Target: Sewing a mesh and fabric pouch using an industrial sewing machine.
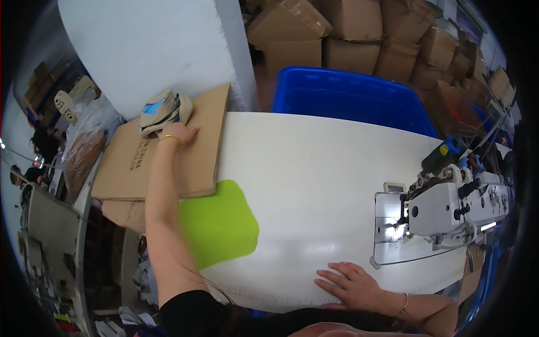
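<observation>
Left hand [178, 132] at a beige fabric bundle [159, 117].
Bundle at the cardboard's [193, 163] far edge, just beyond this hand, its grip indeterminable; right hand [355, 286] spread by the bench's [314, 174] near edge.

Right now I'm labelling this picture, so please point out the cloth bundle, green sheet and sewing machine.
Cloth bundle [167, 114]: head view, on its beige folds.
Green sheet [223, 226]: head view, on its flat middle.
Sewing machine [437, 211]: head view, on its white casing.

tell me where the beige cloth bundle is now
In the head view, the beige cloth bundle lies at upper left on the cardboard, with the left hand at its near edge, before the white pillar.
</observation>
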The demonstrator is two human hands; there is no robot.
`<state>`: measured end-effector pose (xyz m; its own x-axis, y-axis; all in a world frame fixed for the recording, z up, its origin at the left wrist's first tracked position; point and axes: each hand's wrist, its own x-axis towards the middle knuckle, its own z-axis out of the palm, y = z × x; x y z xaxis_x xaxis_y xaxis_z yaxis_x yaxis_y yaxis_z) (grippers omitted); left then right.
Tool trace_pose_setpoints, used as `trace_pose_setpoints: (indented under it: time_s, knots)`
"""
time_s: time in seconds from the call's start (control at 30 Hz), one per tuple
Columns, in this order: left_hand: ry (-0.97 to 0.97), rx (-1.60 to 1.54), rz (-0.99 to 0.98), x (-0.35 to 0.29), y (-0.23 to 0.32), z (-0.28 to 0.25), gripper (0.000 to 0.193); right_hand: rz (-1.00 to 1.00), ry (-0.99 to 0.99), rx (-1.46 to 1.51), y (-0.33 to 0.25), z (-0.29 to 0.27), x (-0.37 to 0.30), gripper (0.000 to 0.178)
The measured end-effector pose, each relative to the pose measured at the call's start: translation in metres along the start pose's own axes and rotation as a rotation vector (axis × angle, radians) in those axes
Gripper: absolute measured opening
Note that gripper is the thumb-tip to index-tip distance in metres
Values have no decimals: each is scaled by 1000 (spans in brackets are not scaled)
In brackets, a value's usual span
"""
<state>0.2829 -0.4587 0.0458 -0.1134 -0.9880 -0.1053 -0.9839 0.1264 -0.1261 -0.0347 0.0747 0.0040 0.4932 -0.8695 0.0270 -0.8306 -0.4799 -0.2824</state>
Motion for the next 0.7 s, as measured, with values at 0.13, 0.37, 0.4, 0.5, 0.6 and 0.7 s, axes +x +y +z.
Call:
trace_pose_setpoints:
  time_s: [0.13,0.37,0.4,0.5,0.6,0.7]
  knots:
    - [-2,-13,122,-68,8,-4,91,-16,30,6,-3,-5,1,65]
    - [629,-225,552,-178,10,23,34,-94,133,-41,1,3,3,67]
    - [612,-230,543,-198,9,25,34,-96,149,-33,-2,1,2,67]
    - [351,-358,439,-250,15,28,32,-101,179,-50,0,5,0,66]
    - [534,-434,526,-304,24,80,40,-133,231,-45,2,12,1,65]
    - [642,-333,533,-348,50,114,47,-138,249,-31,4,19,-4,65]
